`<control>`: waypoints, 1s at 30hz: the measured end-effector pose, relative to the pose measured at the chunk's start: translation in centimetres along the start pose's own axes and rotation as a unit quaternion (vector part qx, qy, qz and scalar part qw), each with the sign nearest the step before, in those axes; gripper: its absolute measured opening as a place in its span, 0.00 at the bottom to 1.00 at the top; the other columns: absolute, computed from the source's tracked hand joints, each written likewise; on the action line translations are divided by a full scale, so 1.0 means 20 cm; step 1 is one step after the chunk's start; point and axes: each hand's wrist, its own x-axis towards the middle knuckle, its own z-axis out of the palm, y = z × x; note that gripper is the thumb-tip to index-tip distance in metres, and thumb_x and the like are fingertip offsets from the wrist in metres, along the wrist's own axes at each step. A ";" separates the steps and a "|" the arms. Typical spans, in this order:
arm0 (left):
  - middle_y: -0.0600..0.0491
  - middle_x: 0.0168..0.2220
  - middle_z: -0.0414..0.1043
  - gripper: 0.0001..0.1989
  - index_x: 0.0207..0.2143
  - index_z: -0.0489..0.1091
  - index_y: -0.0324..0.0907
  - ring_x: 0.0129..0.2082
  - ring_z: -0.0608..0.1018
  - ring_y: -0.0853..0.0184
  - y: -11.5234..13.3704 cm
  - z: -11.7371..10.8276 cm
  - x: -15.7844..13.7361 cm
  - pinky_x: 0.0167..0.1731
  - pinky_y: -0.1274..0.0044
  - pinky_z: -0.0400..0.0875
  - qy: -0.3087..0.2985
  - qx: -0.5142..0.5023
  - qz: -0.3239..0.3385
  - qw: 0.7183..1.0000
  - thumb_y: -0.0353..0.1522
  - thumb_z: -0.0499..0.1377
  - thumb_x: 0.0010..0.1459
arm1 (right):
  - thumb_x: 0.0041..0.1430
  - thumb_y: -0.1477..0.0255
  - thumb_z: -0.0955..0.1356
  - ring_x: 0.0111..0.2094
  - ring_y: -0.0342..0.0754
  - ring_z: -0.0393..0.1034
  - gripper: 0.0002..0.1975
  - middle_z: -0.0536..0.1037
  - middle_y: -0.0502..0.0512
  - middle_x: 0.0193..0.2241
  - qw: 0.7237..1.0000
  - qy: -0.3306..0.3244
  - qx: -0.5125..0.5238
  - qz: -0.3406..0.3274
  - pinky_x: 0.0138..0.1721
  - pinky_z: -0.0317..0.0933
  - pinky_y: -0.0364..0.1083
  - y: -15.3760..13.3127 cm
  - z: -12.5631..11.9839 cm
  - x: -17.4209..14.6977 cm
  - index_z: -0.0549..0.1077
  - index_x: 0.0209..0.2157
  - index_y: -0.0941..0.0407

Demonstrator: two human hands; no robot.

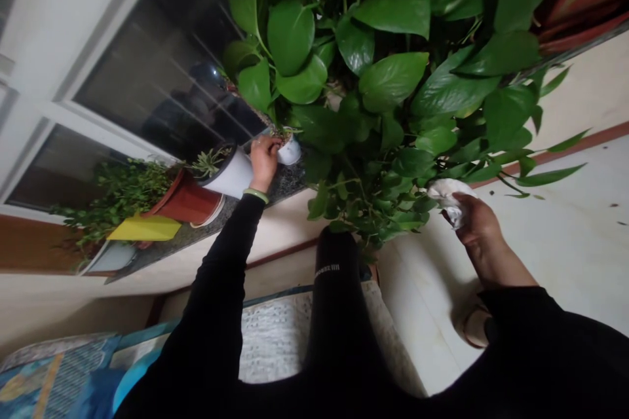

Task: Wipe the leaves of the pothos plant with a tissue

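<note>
So we've got our left hand [264,162] over on the stone sill [284,184], fingers bent at the rim of a small white pot [289,152] with a little plant in it. They look to be touching the pot, but we honestly can't tell how firmly they're closed on it. There's a pale green bangle [256,195] on that wrist. Out on the right, our right hand [476,216] has its fingers closed around a crumpled white cloth [449,190], bunched up just beside the leaf tips and above the pale floor [555,262]. Between the two hands and filling the far side is a huge leafy plant [396,82], its leaves hanging down close to the small pot. Going left along the sill we have a bigger white pot [228,177] with a dark rim, then a reddish-brown pot [187,200], then something yellow [145,229], all beside the dark window [167,78]. Near us, our black-clad leg [337,288] pokes up under the leaves, with pale patterned fabric [275,340] to the left of it.
</note>
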 end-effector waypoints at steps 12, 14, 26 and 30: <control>0.43 0.47 0.81 0.06 0.42 0.81 0.41 0.53 0.79 0.53 0.03 -0.05 0.07 0.63 0.59 0.69 -0.054 0.053 -0.004 0.997 0.29 0.65 0.63 | 0.56 0.85 0.65 0.20 0.40 0.64 0.09 0.74 0.48 0.23 1.000 0.012 -0.009 0.000 0.15 0.59 0.36 -0.03 0.04 -0.06 0.73 0.31 0.58; 0.43 0.47 0.79 0.07 0.43 0.79 0.41 0.56 0.77 0.54 0.08 -0.06 0.02 0.64 0.60 0.69 0.027 0.038 -0.004 0.999 0.33 0.63 0.66 | 0.56 0.84 0.66 0.21 0.41 0.65 0.08 0.75 0.49 0.23 1.000 0.019 0.001 -0.006 0.17 0.60 0.36 -0.04 0.03 -0.05 0.74 0.31 0.59; 0.50 0.59 0.81 0.18 0.58 0.80 0.61 0.62 0.81 0.59 1.12 0.34 -1.37 0.67 0.63 0.73 -0.389 -0.448 0.093 0.800 0.39 0.58 0.70 | 0.59 0.76 0.64 0.20 0.40 0.60 0.06 0.67 0.46 0.23 0.989 0.122 0.067 -0.040 0.18 0.55 0.37 -0.07 -0.12 0.10 0.66 0.28 0.54; 0.47 0.73 0.67 0.26 0.63 0.74 0.52 0.75 0.67 0.53 1.36 0.89 -1.31 0.76 0.57 0.60 -0.392 -0.583 -0.259 0.663 0.42 0.66 0.63 | 0.56 0.77 0.67 0.20 0.39 0.60 0.06 0.68 0.45 0.23 0.988 0.129 0.067 -0.058 0.17 0.55 0.36 -0.07 -0.16 0.13 0.66 0.28 0.54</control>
